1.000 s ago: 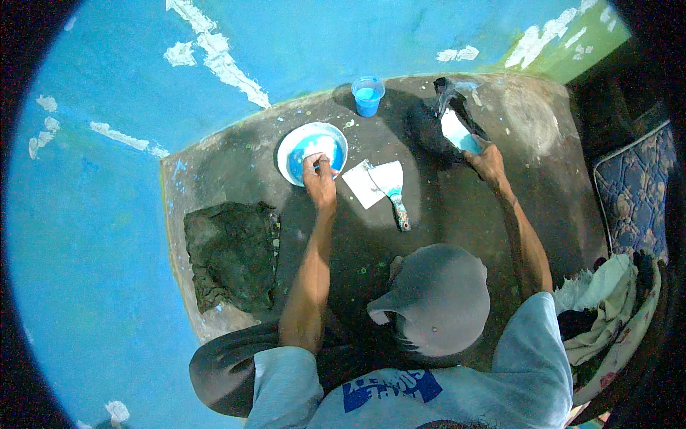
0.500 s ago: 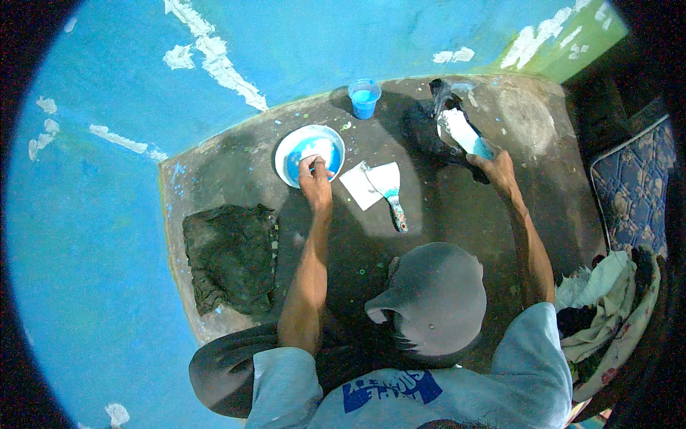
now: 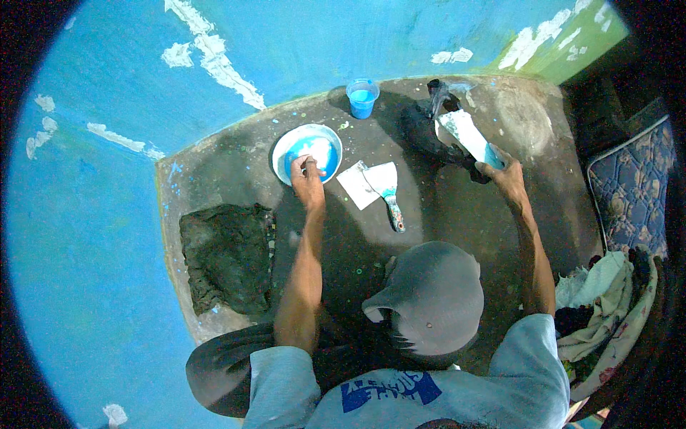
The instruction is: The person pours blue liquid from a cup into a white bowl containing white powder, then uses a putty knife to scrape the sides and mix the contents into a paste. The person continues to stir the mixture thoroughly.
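Observation:
My left hand [image 3: 308,184] reaches into the near side of a white bowl [image 3: 278,156] holding blue and white paste. Its fingers are drawn together, and whatever they may grip is hidden. My right hand [image 3: 506,175] grips a flat white piece [image 3: 466,133], blue near my fingers, with its far end over a crumpled black plastic bag [image 3: 421,129]. Between my hands a putty knife [image 3: 394,207] with a paint-smeared handle lies on the floor, its pale blade overlapping a white square sheet [image 3: 356,185]. A clear cup of blue liquid [image 3: 362,105] stands beyond the bowl.
A blue wall [image 3: 114,229] with white patches rises to the left and ahead. On the floor at left lies a dark cloth [image 3: 227,257]. To the right are a quilted mattress [image 3: 629,193] and heaped fabrics [image 3: 604,307]. My folded leg [image 3: 229,372] is at lower left.
My left hand has shifted slightly left within the bowl. My right hand has drawn a little rightward with the white piece, whose surface now looks smoother and less lumpy.

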A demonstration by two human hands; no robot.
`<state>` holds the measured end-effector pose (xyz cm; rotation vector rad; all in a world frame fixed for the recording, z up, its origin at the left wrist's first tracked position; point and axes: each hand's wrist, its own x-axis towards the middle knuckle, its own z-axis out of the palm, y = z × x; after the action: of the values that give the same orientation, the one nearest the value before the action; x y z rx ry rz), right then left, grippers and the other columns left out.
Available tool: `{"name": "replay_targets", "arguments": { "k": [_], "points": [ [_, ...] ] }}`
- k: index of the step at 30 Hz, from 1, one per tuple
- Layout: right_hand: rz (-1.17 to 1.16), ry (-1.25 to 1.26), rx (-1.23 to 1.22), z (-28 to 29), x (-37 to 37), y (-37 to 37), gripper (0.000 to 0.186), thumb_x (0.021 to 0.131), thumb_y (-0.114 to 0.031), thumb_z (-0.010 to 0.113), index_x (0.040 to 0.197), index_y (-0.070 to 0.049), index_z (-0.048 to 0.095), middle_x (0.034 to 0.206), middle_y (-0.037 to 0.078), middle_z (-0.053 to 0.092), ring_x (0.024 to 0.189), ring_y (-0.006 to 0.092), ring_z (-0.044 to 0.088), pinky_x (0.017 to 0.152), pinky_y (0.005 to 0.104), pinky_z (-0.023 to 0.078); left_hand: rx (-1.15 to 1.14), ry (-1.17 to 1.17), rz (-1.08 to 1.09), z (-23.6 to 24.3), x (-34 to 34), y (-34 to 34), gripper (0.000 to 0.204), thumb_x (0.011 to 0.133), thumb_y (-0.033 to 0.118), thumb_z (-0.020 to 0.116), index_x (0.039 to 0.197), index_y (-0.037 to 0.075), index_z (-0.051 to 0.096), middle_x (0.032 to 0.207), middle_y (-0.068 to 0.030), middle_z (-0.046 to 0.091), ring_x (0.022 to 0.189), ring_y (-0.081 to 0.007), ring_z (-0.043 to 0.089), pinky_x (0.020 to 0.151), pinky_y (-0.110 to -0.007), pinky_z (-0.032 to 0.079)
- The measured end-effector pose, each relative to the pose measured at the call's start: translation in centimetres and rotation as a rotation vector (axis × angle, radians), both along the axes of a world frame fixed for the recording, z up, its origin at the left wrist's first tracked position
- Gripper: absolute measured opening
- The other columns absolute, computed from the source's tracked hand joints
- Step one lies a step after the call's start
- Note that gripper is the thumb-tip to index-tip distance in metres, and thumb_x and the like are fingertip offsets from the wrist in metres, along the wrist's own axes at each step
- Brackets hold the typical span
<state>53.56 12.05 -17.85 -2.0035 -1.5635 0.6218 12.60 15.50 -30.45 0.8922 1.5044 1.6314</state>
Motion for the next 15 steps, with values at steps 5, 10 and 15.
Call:
{"name": "replay_targets", "arguments": {
  "k": [5,10,15],
  "points": [
    [-0.003,0.083,-0.053,1.6,0.1,-0.8,0.075,0.068,-0.033,0.077,0.128,0.003,0.052,0.116,0.019,0.062,0.104,0.0251,0.061,0.091,0.0358,0.046,0.010,0.038,0.015,-0.2,-0.8,-0.1,0.014,0.092,0.010,0.053,0.100,-0.002,0.055,0.086,-0.0091,0.060,0.061,-0.0126,0.056,0.061,-0.028,0.047],
    [0.006,-0.027,-0.009,0.6,1.7,-0.8,0.074,0.068,-0.036,0.079,0.128,0.000,0.054,0.115,0.017,0.063,0.103,0.0260,0.061,0.091,0.0349,0.046,0.008,0.016,0.057,0.0,-0.9,-0.1,0.015,0.092,0.011,0.053,0.099,-0.002,0.055,0.086,-0.0093,0.060,0.060,-0.0129,0.056,0.060,-0.028,0.047],
    [-0.004,-0.022,-0.003,2.0,0.5,-1.5,0.075,0.068,-0.036,0.078,0.129,0.000,0.053,0.117,0.018,0.062,0.105,0.0262,0.060,0.092,0.0356,0.045,-0.032,0.040,0.100,-1.3,-3.2,0.0,0.016,0.091,0.011,0.053,0.098,-0.002,0.057,0.087,-0.0103,0.061,0.059,-0.0138,0.057,0.059,-0.027,0.047]
  ]
}}
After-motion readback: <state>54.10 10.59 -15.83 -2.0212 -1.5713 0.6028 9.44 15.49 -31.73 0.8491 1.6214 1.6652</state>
